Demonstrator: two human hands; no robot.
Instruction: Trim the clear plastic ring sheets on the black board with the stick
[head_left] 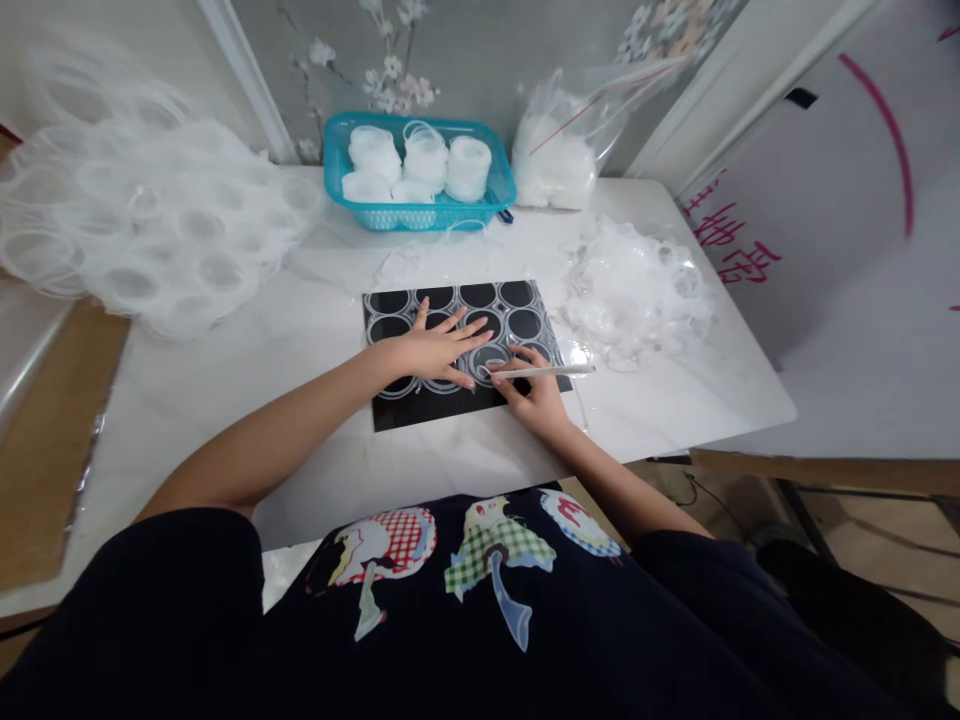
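A black sheet point(405, 412) with rows of pale ring outlines lies on the white table in front of me. My left hand point(439, 350) rests flat on it, fingers spread over several of the rings. My right hand point(534, 388) pinches a slim white pen-like tool point(551, 371). The tool's tip is at a ring point(487, 358) just right of my left fingertips, near the sheet's lower edge. I cannot tell exactly what kind of tool it is. Part of the sheet is hidden under both hands.
A blue basket point(420, 215) of stacked white rings stands at the back. Beside it is a clear plastic bag point(559, 160) with white contents. A large pile of translucent rings point(165, 215) covers the left, and a smaller translucent heap point(637, 285) lies right. A whiteboard point(840, 330) adjoins the right side.
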